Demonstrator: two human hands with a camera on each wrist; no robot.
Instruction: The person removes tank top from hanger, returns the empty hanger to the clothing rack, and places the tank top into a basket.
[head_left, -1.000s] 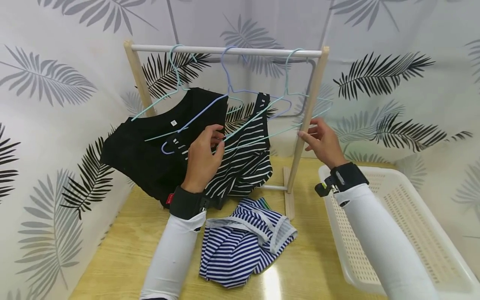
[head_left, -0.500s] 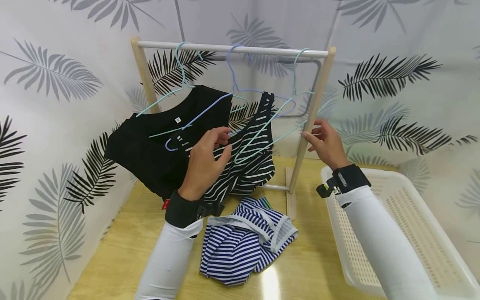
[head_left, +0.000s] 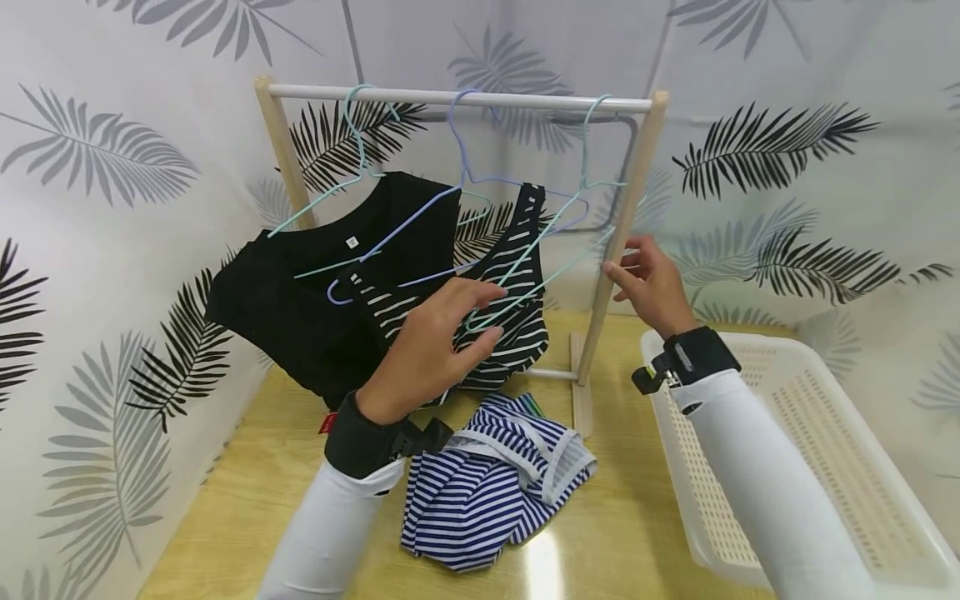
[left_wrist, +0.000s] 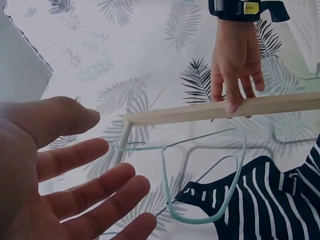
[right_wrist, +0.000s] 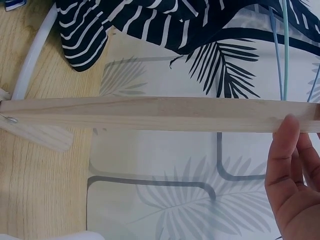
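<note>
Rail [head_left: 540, 101] of pale metal bears a light green right hanger [left_wrist: 197, 221], hooked near its end beside a wooden post [head_left: 632, 200]. At that hanger's lower left end is the left hand [head_left: 429, 346], thumb and fingers apart and nothing in their grip — whether a fingertip touches the hanger, I cannot tell. The left wrist view shows its fingers spread, with the loop beyond them. The right hand [head_left: 651, 287] pinches the post partway down, thumb on one face and fingers on the other.

Behind the right hanger, a white-lined black striped top [head_left: 517, 333] hangs on the blue middle hanger [head_left: 410, 224], which is mid-rail. Left of it, a plain black top [head_left: 300, 292] hangs on the green left hanger [head_left: 315, 207].

Below, a blue-striped garment [head_left: 465, 508] lies rumpled on the wood table [head_left: 247, 500], well apart from the right hand. A white basket [head_left: 746, 354] stands to the right, partly under the right sleeve [head_left: 772, 483]. Leaf-print backdrop [head_left: 787, 50] rises behind — grey and black fronds on white.
</note>
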